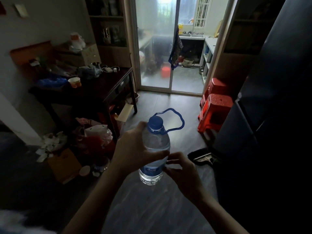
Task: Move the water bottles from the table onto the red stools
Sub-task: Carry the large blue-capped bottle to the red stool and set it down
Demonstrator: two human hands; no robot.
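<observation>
While both hands held it in mid-air above the floor, water bottle (154, 149) tilted, left hand (135, 149) wrapped round its shoulder, right hand (180, 168) gripping its lower side, red stools (216, 107) ahead right, dark table (94, 88) left.

The water bottle (154, 149) has a blue label (150, 170) with white marks on it, too blurry to read.
</observation>
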